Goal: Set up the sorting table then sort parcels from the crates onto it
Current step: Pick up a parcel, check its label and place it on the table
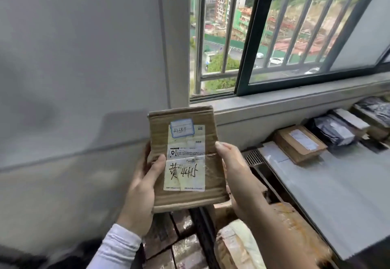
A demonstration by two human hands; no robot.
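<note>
I hold a flat brown cardboard parcel (185,163) upright in front of me, its white shipping label with handwriting facing the camera. My left hand (145,186) grips its left edge, thumb across the front. My right hand (232,163) grips its right edge, thumb on the front near the label. The grey sorting table (337,195) lies to the right, under the window. At its far end rest a brown box (299,143) and dark plastic-wrapped parcels (333,130). Below my hands, more wrapped parcels (234,245) lie in a dark crate (202,228).
A grey wall fills the left. A barred window with a dark sliding frame (249,43) and a wide sill (295,97) runs behind the table. Further parcels (373,110) line the far right end below the sill.
</note>
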